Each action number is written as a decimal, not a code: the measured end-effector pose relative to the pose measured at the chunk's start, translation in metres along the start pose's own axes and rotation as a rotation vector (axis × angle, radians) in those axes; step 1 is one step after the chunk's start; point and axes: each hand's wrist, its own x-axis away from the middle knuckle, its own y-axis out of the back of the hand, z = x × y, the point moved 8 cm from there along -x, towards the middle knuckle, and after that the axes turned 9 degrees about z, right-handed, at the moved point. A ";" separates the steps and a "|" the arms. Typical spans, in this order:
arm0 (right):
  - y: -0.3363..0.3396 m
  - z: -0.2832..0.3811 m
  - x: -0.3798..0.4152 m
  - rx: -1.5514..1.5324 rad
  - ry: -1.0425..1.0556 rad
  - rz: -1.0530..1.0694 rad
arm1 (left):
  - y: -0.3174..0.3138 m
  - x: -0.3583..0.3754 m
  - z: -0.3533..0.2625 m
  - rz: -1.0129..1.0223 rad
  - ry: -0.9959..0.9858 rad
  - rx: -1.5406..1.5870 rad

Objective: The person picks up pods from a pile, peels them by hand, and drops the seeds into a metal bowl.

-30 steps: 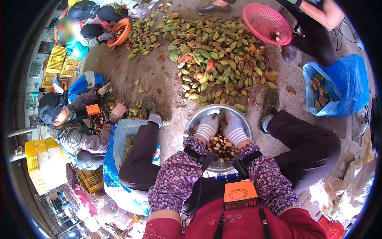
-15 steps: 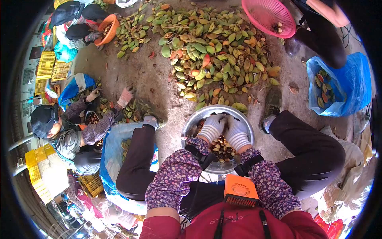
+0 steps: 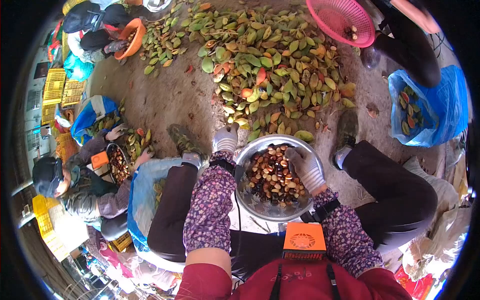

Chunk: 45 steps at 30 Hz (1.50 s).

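My left hand (image 3: pixel 226 139), in a striped white work glove, reaches past the left rim of a metal bowl (image 3: pixel 248 199) toward the near edge of a heap of green and orange fruits (image 3: pixel 270 65). Its fingers point away from me and I cannot make out whether they hold anything. My right hand (image 3: pixel 304 166), gloved the same way, lies over the right side of the bowl with its fingers spread on the brown nuts (image 3: pixel 270 176) that fill it. The bowl sits on the ground between my knees.
A pink basket (image 3: pixel 340 20) stands at the far right, beside another person's legs. Blue bags of fruit lie at right (image 3: pixel 435 110) and by my left knee (image 3: pixel 142 185). A seated co-worker (image 3: pixel 75 185) works at left. An orange basin (image 3: pixel 127 40) stands far left.
Both hands were together in the bowl. My left hand has come out and stretched forward to the pile's edge, while the right hand stayed over the nuts. The co-worker's hands drew back.
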 end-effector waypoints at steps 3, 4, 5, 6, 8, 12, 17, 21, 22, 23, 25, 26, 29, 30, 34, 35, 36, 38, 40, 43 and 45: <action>-0.003 -0.019 -0.008 -0.056 -0.069 0.105 | -0.066 -0.075 0.049 0.207 0.230 -0.019; -0.005 -0.013 -0.006 -0.063 -0.069 0.082 | -0.086 -0.100 0.046 0.228 0.046 -0.165; -0.005 -0.016 -0.008 -0.059 -0.079 0.076 | -0.107 -0.120 0.072 0.234 0.305 0.063; -0.004 -0.017 -0.010 0.042 -0.091 0.076 | -0.108 -0.120 0.068 0.230 0.234 0.130; 0.000 -0.023 -0.011 0.115 -0.108 0.034 | -0.089 -0.110 0.041 0.190 0.043 0.022; 0.006 -0.019 -0.011 0.139 -0.244 -0.050 | -0.065 -0.064 0.028 0.048 0.044 0.697; 0.007 0.019 -0.005 0.229 0.044 -0.120 | -0.034 0.009 -0.044 0.216 -0.277 1.171; 0.012 0.024 -0.004 0.362 0.541 -0.262 | -0.022 0.076 -0.087 0.268 -0.419 0.876; 0.007 0.033 0.001 0.288 0.459 -0.168 | -0.028 0.085 -0.093 0.267 -0.468 0.752; 0.007 0.041 0.006 0.322 0.566 -0.206 | -0.023 0.107 -0.107 0.225 -0.501 0.702; 0.006 0.057 0.019 0.401 0.775 -0.295 | -0.019 0.136 -0.118 0.166 -0.523 0.598; 0.011 0.046 0.013 0.169 0.534 -0.163 | -0.018 0.136 -0.116 0.072 -0.624 0.481; 0.006 0.049 0.026 -0.133 0.298 0.040 | -0.014 0.144 -0.099 0.127 -0.556 0.809; 0.001 0.059 0.034 -0.134 0.258 0.122 | -0.013 0.143 -0.091 0.080 -0.593 0.702; -0.009 0.060 0.043 -0.329 0.208 0.213 | 0.016 0.204 -0.117 0.074 -0.651 0.657; -0.008 0.056 0.044 -0.463 0.174 0.178 | 0.017 0.215 -0.122 0.065 -0.656 0.653; -0.009 0.055 0.045 -0.499 0.150 0.184 | 0.020 0.226 -0.127 -0.036 -0.633 0.551; -0.009 0.026 0.010 -0.414 0.267 0.124 | 0.021 0.236 -0.131 -0.168 -0.593 0.297; -0.010 0.043 0.022 -0.144 0.333 0.084 | 0.019 0.246 -0.135 -0.200 -0.579 0.246; -0.014 0.083 0.055 0.091 0.323 0.086 | 0.018 0.252 -0.135 -0.254 -0.596 0.156; -0.024 0.095 0.074 0.009 0.271 0.123 | 0.020 0.252 -0.131 -0.266 -0.555 0.133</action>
